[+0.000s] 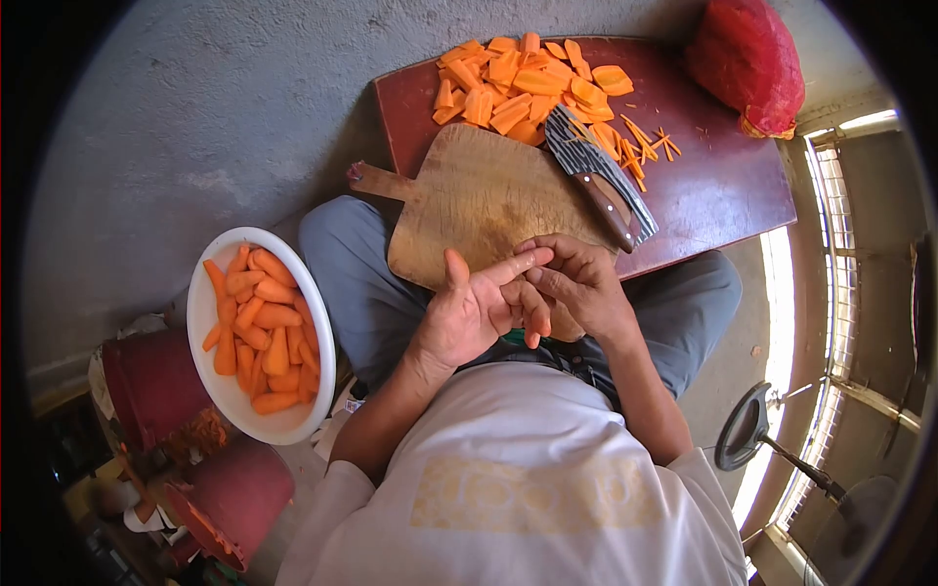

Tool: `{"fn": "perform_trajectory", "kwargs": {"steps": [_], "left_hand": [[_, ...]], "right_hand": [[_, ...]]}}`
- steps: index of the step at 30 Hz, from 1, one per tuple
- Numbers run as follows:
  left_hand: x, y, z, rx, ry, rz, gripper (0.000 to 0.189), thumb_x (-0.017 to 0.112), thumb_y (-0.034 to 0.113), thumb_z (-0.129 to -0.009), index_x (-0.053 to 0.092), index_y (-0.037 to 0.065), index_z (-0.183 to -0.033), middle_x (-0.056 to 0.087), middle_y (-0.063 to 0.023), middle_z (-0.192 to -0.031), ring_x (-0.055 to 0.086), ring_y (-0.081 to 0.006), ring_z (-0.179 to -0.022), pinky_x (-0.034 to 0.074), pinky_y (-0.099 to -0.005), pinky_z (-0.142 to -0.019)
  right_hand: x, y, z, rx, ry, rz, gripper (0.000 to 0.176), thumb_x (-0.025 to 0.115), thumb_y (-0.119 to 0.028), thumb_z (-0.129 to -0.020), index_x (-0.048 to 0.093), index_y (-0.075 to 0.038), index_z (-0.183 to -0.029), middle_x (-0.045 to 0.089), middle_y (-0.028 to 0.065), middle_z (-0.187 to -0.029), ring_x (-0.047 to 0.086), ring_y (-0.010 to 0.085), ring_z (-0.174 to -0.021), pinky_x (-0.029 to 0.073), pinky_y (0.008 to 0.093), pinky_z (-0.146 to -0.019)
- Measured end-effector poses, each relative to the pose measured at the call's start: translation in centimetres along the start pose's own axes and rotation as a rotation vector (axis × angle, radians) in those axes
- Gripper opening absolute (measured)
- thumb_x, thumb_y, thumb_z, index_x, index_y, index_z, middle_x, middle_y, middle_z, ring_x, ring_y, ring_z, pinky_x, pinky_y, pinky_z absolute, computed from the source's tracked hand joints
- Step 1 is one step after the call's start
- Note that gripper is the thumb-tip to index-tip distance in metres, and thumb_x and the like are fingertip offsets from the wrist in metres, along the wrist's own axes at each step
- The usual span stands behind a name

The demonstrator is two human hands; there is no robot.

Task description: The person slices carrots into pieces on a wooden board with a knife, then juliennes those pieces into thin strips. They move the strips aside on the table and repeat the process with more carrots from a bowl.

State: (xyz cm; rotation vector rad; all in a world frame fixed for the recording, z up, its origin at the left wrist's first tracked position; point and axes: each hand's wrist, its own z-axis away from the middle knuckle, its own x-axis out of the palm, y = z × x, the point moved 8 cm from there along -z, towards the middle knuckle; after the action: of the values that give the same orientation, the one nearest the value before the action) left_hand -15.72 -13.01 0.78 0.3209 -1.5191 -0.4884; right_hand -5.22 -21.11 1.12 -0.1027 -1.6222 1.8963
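My left hand [476, 306] is turned palm up in front of my waist, its thumb raised and index finger stretched out, the other fingers partly curled. It holds nothing. Bent over its fingers, my right hand [578, 285] grips the tip of a left finger between thumb and fingertips. Just beyond both hands lies a wooden cutting board [489, 195] with a handle at its left. A cleaver [603, 181] with a brown handle and a dark striped blade rests across the board's right edge. Sliced carrots [528, 83] are heaped behind the board, and thin carrot strips [640, 145] lie beside the blade.
A dark red low table [723, 186] carries the board. At its far right corner stands a red sack [747, 63]. On my left, a white basin [325, 391] holds several whole peeled carrots [269, 317]. Red buckets [244, 493] stand below it; a fan [747, 427] is at right.
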Motion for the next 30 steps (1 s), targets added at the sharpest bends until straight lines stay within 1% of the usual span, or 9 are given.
{"fn": "perform_trajectory", "kwargs": {"steps": [6,12,16,17,18,20,21,23,30], "left_hand": [[0.5,-0.1,0.0,-0.055,0.007,-0.115,0.136,0.026,0.101,-0.094,0.023,-0.009,-0.174,0.076,-0.0240,-0.112,0.072,-0.0275,-0.101,0.055,-0.0371,-0.092],[1.2,0.0,-0.3,-0.123,-0.006,-0.395,0.139,0.026,0.104,-0.091,0.031,-0.009,-0.171,0.075,-0.0184,-0.117,0.071,-0.0221,-0.106,0.055,-0.0352,-0.094],[0.8,0.3,0.0,-0.174,-0.089,-0.525,0.134,0.034,0.101,-0.092,0.043,-0.010,-0.166,0.073,-0.0175,-0.124,0.069,-0.0215,-0.111,0.055,-0.0361,-0.099],[0.9,0.4,0.4,-0.205,-0.124,-0.527,0.135,0.036,0.100,-0.092,0.041,-0.012,-0.167,0.073,-0.0194,-0.126,0.069,-0.0234,-0.114,0.055,-0.0375,-0.099],[1.2,0.4,0.7,-0.239,-0.159,-0.527,0.135,0.039,0.100,-0.092,0.039,-0.013,-0.167,0.073,-0.0214,-0.128,0.069,-0.0253,-0.117,0.055,-0.0389,-0.100],[1.1,-0.1,1.3,-0.269,-0.161,-0.508,0.127,0.043,0.097,-0.094,0.051,-0.013,-0.157,0.073,-0.0219,-0.130,0.069,-0.0254,-0.117,0.055,-0.0395,-0.103],[0.7,-0.4,1.5,-0.297,-0.188,-0.537,0.126,0.044,0.096,-0.094,0.053,-0.013,-0.155,0.073,-0.0221,-0.130,0.069,-0.0256,-0.117,0.055,-0.0395,-0.103],[0.1,-1.1,2.2,-0.333,-0.180,-0.511,0.123,0.048,0.098,-0.091,0.059,-0.012,-0.147,0.072,-0.0213,-0.133,0.068,-0.0255,-0.119,0.054,-0.0399,-0.106],[1.1,-2.3,3.0,-0.357,-0.289,-0.684,0.126,0.056,0.100,-0.085,0.055,-0.004,-0.158,0.072,-0.0149,-0.137,0.065,-0.0234,-0.123,0.052,-0.0393,-0.109]], "right_hand": [[0.6,0.4,0.6,0.032,-0.013,-0.297,0.025,0.071,-0.003,-0.110,0.068,0.007,-0.132,0.078,0.0090,-0.106,0.074,0.0122,-0.085,0.063,0.0273,-0.075],[-1.0,-0.2,0.4,0.035,-0.023,0.070,0.022,0.076,-0.009,-0.108,0.074,0.007,-0.124,0.076,0.0053,-0.093,0.068,0.0068,-0.071,0.053,0.0224,-0.059],[-0.7,-2.5,0.7,-0.015,-0.092,-0.022,0.022,0.080,-0.004,-0.104,0.077,0.007,-0.122,0.077,0.0066,-0.096,0.071,0.0101,-0.077,0.058,0.0258,-0.068],[-0.7,-2.6,0.8,-0.025,-0.161,0.031,0.021,0.081,-0.001,-0.102,0.078,0.007,-0.121,0.079,0.0069,-0.101,0.075,0.0127,-0.088,0.060,0.0279,-0.076],[0.1,-3.1,0.9,0.026,-0.229,0.042,0.020,0.081,-0.002,-0.102,0.078,0.007,-0.120,0.079,0.0067,-0.101,0.075,0.0123,-0.091,0.060,0.0278,-0.077],[2.1,-4.5,1.7,0.128,-0.359,0.063,0.019,0.082,-0.003,-0.102,0.078,0.006,-0.119,0.080,0.0063,-0.103,0.075,0.0116,-0.095,0.060,0.0275,-0.079],[2.4,-4.7,1.2,-0.134,-0.338,0.387,0.019,0.080,-0.006,-0.104,0.076,0.005,-0.119,0.081,0.0072,-0.095,0.075,0.0117,-0.085,0.060,0.0316,-0.075],[1.7,-3.4,1.4,-0.003,-0.311,0.390,0.018,0.081,-0.007,-0.104,0.077,0.005,-0.117,0.080,0.0067,-0.093,0.073,0.0102,-0.083,0.060,0.0302,-0.073],[0.7,0.5,3.3,0.249,-0.302,0.064,0.016,0.082,-0.009,-0.104,0.079,0.004,-0.113,0.080,0.0055,-0.093,0.070,0.0109,-0.076,0.057,0.0280,-0.062]]}}
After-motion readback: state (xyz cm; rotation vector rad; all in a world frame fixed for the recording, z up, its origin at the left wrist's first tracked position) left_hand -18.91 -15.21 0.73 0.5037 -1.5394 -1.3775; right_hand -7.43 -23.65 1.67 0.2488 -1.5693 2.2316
